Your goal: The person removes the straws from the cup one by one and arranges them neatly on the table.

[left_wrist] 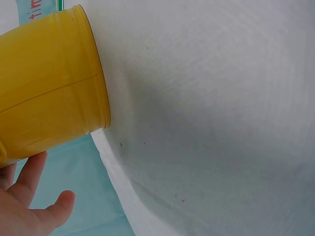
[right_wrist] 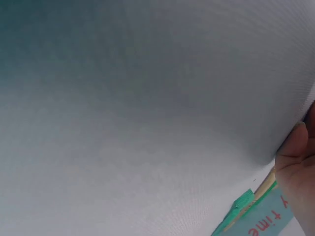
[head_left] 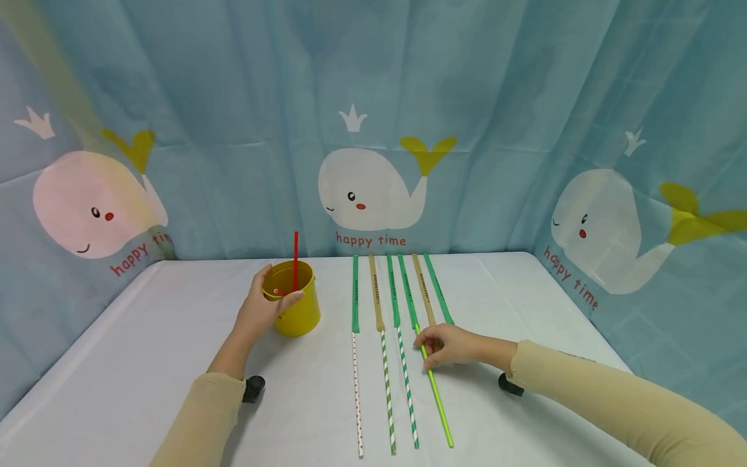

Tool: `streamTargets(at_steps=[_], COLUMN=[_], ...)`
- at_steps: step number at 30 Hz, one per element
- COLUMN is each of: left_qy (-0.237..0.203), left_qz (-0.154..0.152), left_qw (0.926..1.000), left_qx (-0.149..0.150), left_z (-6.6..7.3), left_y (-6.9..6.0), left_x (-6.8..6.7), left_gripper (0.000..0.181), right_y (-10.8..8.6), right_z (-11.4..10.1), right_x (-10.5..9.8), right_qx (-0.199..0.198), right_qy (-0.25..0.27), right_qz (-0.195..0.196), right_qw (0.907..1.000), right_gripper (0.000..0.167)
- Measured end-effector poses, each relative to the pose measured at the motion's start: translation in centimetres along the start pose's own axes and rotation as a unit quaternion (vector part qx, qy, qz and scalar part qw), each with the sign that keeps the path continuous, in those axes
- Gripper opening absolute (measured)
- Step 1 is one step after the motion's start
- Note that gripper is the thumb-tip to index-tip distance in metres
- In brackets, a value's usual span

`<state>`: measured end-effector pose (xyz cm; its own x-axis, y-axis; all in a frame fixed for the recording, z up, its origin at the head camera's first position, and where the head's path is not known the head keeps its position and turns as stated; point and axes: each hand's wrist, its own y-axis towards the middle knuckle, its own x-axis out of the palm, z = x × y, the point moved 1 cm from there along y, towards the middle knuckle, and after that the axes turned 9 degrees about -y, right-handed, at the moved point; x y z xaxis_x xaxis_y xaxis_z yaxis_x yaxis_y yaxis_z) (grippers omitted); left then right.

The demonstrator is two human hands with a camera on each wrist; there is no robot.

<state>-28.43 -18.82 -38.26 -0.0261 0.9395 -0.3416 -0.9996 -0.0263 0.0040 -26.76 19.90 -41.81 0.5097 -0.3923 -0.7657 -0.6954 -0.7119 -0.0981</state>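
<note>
A yellow bucket (head_left: 297, 318) stands on the left of the table, a red straw (head_left: 296, 259) upright in it. My left hand (head_left: 259, 308) holds the bucket at its rim, thumb across the front; one finger spreads away from the yellow wall in the left wrist view. My right hand (head_left: 446, 344) pinches a bright green straw (head_left: 439, 405) near its upper end, which meets a green strip (head_left: 408, 292). Left of it lie two green-striped straws (head_left: 406, 389) and a dotted straw (head_left: 357, 395). The right wrist view shows only part of my right hand (right_wrist: 298, 167).
Several flat green and tan strips (head_left: 376, 292) with small dark print run toward the table's back edge. The white tablecloth (head_left: 508, 305) reaches a blue whale-print curtain (head_left: 496, 162). A black object (head_left: 253, 389) is by each wrist.
</note>
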Motion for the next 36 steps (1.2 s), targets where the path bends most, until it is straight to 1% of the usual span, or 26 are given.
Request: streamTargets(at_steps=[3,5,8,12,16,19,23,30,34,36], left_qy=[0.000,0.002,0.007,0.008,0.006,0.005,0.006,0.010,0.009,0.007], left_qz=[0.001,0.001,0.003,0.002,0.003,0.003,0.001,0.002,0.001,-0.001], left_qw=[1.0000,1.0000,1.0000,1.0000,1.0000,1.0000,1.0000,0.9999,1.0000,1.0000], left_qx=[0.000,-0.001,-0.003,-0.001,0.000,0.000,0.000,0.001,0.001,0.000], left_z=[0.0,0.0,0.0,0.0,-0.1,-0.2,-0.3,-0.2,-0.1,-0.1], left_y=[0.0,0.1,0.2,0.2,0.2,0.2,0.2,0.0,0.0,0.1], left_x=[0.0,0.0,0.1,0.1,0.1,0.1,0.0,-0.1,-0.1,0.0], left_gripper=[0.112,0.112,0.112,0.112,0.112,0.113,0.114,0.114,0.114,0.113], right_y=[0.0,-0.1,-0.3,-0.8,-1.1,-1.2,-1.2,-1.1,-1.0,-1.1], right_z=[-0.1,-0.2,-0.1,0.1,0.0,-0.4,-0.8,-0.9,-0.9,-0.9], right_x=[-0.1,-0.2,-0.3,-0.5,-0.3,-0.2,0.0,0.4,0.4,0.4], right_qx=[0.000,0.002,0.014,0.032,0.024,0.023,0.033,0.047,0.048,0.045], right_qy=[0.001,-0.005,-0.024,-0.070,-0.117,-0.136,-0.155,-0.187,-0.187,-0.172], right_qz=[-0.003,-0.003,-0.005,-0.023,-0.040,-0.042,-0.038,-0.024,-0.019,-0.019], right_qw=[1.0000,1.0000,0.9996,0.9967,0.9920,0.9896,0.9867,0.9810,0.9810,0.9838], right_gripper=[0.033,0.038,0.056,0.084,0.098,0.101,0.100,0.100,0.100,0.100])
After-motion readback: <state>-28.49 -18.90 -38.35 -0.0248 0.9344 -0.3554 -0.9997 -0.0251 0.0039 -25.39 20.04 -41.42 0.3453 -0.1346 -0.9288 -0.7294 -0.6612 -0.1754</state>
